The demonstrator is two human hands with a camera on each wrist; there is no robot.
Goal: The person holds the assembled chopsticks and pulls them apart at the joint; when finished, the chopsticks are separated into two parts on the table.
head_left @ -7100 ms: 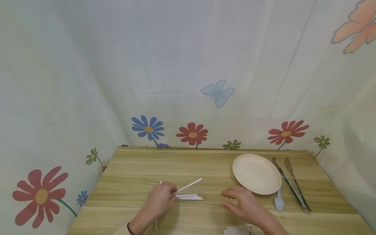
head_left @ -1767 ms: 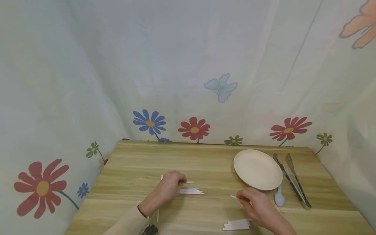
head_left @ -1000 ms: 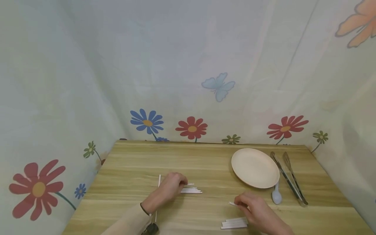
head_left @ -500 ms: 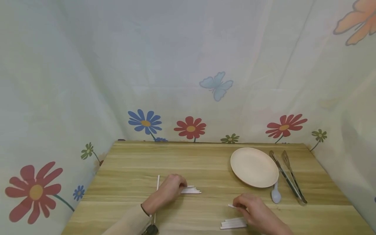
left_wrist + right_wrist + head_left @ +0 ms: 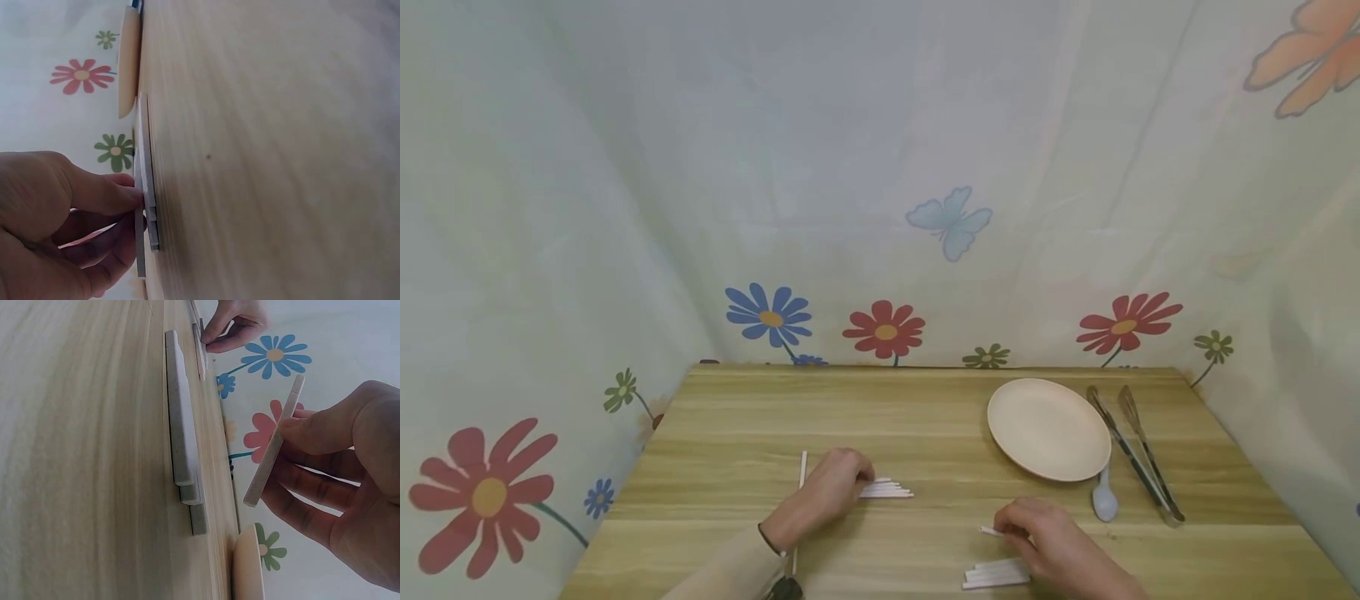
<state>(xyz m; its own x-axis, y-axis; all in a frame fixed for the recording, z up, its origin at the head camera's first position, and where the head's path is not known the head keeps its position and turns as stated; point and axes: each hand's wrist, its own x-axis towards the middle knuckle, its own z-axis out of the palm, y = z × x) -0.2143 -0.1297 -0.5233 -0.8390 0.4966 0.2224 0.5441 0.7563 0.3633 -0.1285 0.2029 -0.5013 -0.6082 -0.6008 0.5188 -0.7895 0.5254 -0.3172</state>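
Observation:
My left hand [image 5: 831, 490] is at the far row of thin white sticks [image 5: 889, 490]. Between thumb and fingers it pinches one stick [image 5: 140, 250], which lies along the row's back side. Nearer to me, my right hand [image 5: 1047, 537] holds another white stick [image 5: 272, 450] between thumb and fingertips, raised and tilted off the table. Beside that hand a second group of several white sticks [image 5: 997, 574] lies side by side with uneven ends. A lone white stick [image 5: 803, 468] lies lengthwise at the left, partly hidden by the left forearm.
A round beige plate [image 5: 1048, 429] stands at the right on the wooden table [image 5: 760, 408]. Past it lie a pale spoon [image 5: 1105, 498], partly under the plate's rim, and metal tongs [image 5: 1138, 454]. A flowered curtain [image 5: 850, 167] borders the back and sides.
The left hand's stick has come down against the far row. Seven seconds ago that hand held a stick aslant and the right hand was empty; since then the right hand has taken a stick.

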